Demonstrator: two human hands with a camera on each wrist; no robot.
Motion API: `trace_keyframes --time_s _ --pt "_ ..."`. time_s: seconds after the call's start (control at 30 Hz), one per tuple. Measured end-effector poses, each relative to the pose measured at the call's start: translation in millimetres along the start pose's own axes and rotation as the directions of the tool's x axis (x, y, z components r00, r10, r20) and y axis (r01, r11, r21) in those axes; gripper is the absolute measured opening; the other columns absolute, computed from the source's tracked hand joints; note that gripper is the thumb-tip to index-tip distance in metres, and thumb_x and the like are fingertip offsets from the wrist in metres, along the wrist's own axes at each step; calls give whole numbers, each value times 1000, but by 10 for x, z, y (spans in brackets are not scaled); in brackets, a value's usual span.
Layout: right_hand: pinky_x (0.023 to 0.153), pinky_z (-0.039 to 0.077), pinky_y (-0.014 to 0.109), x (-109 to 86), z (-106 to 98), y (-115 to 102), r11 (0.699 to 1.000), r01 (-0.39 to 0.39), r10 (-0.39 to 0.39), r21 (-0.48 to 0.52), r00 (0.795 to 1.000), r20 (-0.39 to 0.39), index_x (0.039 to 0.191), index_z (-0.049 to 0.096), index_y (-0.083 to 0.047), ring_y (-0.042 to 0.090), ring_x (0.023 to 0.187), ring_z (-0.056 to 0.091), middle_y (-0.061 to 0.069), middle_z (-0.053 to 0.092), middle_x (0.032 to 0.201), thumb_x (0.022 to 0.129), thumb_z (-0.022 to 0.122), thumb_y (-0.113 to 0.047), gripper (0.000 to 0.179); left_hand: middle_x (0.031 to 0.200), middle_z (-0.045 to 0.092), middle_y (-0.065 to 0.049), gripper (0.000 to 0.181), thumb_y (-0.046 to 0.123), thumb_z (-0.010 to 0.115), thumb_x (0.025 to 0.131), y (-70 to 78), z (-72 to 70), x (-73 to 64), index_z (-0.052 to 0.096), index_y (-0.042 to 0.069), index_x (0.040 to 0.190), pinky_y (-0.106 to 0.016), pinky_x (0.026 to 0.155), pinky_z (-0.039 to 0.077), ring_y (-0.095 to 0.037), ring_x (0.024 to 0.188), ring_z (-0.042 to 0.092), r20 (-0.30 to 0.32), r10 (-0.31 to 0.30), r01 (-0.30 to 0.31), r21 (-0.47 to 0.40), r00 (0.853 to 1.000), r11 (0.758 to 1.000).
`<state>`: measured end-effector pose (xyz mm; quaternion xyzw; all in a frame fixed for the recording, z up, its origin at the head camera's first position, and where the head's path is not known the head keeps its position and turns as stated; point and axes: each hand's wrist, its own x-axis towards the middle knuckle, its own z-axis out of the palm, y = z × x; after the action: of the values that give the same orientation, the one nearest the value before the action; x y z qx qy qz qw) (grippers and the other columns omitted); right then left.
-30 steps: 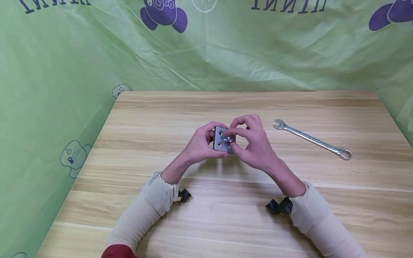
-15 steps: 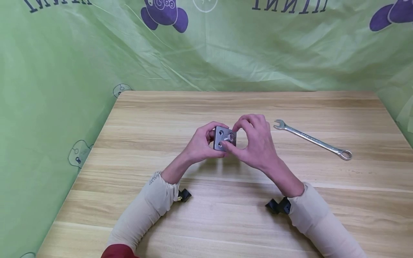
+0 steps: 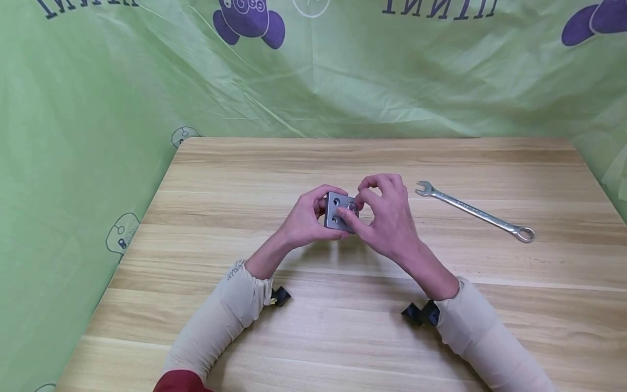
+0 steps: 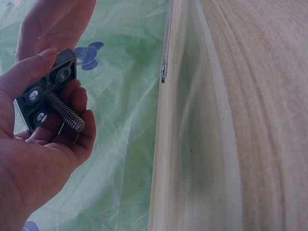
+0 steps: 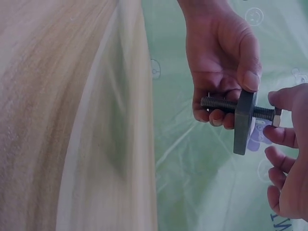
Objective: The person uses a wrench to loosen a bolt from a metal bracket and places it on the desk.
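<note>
My left hand (image 3: pixel 303 220) grips a dark, square metal plate (image 3: pixel 331 213) by its edges, up above the table. The plate has round holes in it. A bolt (image 5: pixel 219 103) passes through the plate, its threaded shank sticking out well beyond the back, near my left fingers. On the other side a short length of thread shows between plate and bolt head (image 5: pixel 277 117). My right hand (image 3: pixel 389 223) pinches that head between thumb and index finger; its other fingers are loosely bent. In the left wrist view the bolt shank (image 4: pixel 66 112) points away from the plate.
A combination wrench (image 3: pixel 472 210) lies slantwise on the wooden table (image 3: pixel 343 332), right of my hands. Green printed cloth (image 3: pixel 343 81) hangs behind the table and along its left side. Black wrist cameras (image 3: pixel 280 296) sit at both sleeves.
My right fingers have shifted around the bolt head, spreading off it and closing on it again. The head stands nearer the plate than a second ago. My left hand keeps its grip almost unmoved.
</note>
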<state>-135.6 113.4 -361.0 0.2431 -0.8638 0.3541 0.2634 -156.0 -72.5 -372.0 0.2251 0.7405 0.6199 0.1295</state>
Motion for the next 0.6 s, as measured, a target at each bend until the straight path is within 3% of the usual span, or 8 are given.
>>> trace_keyframes --time_s 0.33,0.6 --pt "93 30 47 28 -65 7 989 43 -49 144 998 36 86 74 -6 33 101 42 13 59 98 74 78 -18 18 99 68 -26 64 -6 81 64 5 -10 3 54 0 123 -23 73 54 -9 81 65 -8 0 -1 -21 1000 1000" --pt "88 31 44 34 -80 22 975 59 -70 212 997 42 85 76 -10 34 99 41 13 58 98 68 68 -4 19 100 68 -27 63 -8 80 64 -6 -6 2 54 -1 122 -22 73 53 -8 81 65 8 22 -21 -33 1000 999"
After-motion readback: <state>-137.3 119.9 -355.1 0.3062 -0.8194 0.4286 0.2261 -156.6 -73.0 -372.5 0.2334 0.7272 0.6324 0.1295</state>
